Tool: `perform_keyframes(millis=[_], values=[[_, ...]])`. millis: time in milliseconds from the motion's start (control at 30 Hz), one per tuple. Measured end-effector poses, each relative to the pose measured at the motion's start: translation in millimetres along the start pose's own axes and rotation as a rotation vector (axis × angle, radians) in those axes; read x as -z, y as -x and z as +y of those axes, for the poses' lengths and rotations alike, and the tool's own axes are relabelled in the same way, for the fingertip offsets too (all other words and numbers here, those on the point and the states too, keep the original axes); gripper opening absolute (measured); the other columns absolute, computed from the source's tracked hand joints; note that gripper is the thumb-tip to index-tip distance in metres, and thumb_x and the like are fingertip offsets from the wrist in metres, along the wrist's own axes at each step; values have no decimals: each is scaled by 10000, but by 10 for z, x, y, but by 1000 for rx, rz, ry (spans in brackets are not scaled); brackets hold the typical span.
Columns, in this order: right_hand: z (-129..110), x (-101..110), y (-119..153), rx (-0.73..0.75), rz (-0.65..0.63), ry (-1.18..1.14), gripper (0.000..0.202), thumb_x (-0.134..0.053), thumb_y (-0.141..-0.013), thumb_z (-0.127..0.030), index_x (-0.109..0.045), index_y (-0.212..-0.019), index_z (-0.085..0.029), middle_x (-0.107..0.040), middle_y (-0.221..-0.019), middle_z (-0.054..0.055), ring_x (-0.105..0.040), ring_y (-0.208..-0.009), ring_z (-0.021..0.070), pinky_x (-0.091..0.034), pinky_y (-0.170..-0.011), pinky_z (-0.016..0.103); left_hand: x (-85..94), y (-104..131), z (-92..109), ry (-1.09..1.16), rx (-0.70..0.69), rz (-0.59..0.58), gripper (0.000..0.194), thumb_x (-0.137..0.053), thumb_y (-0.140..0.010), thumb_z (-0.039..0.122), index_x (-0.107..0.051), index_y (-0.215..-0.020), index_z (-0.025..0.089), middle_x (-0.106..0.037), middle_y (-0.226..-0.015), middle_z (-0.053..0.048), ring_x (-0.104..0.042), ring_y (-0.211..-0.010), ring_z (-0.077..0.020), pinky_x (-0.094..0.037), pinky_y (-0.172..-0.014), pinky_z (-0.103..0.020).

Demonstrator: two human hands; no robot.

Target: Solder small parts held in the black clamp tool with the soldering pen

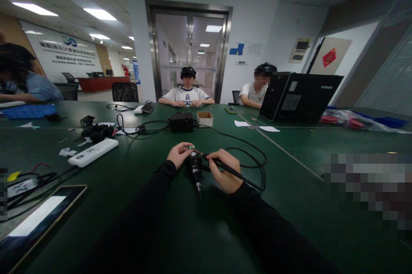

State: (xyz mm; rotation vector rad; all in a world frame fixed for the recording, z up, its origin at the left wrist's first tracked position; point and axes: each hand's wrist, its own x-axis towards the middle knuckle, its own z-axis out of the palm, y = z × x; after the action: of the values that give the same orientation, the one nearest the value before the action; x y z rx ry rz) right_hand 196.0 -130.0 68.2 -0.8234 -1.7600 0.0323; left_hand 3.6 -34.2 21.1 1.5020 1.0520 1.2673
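My left hand (179, 154) has its fingertips closed at the edge of a small green circuit board (192, 148). Just below the board is a black, ribbed tool (195, 166) with a metal collar and a thin pointed tip toward me; black cable seems wound around it. My right hand (227, 171) grips a black, pen-shaped soldering iron (230, 170) whose cord trails back past the wrist. The iron's front end points left at the board; whether it touches is too small to tell.
Beyond my hands stand a black box (181, 122) with cables and a small open carton (205, 119). At left lie a white power strip (93, 153) and a phone (41, 222). A black computer case (299, 97) stands at right. Several people sit around the green table (289, 166).
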Motion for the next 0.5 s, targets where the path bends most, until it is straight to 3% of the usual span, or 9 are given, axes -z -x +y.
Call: perform_keyframes(millis=[300,500], values=[[53,27,-6,-17,33,12,140,-532,-803,-125,-643,-773,-204,-648,-742,22,-616,-682,155,-485,-673,278,2,-49,-98,-61,51,1,346,-654,-720,300,-634,-1026,140,-739,-857,-78,-686,-825,-190,-504,-841,-328],[110,66,-31,-53,69,41,141,-532,-814,-145,-653,-771,-204,-658,-737,29,-613,-671,163,-483,-664,290,-12,-10,-48,-392,82,41,302,-538,-814,337,-650,-1048,183,-717,-807,-32,-657,-760,-169,-482,-756,-285]])
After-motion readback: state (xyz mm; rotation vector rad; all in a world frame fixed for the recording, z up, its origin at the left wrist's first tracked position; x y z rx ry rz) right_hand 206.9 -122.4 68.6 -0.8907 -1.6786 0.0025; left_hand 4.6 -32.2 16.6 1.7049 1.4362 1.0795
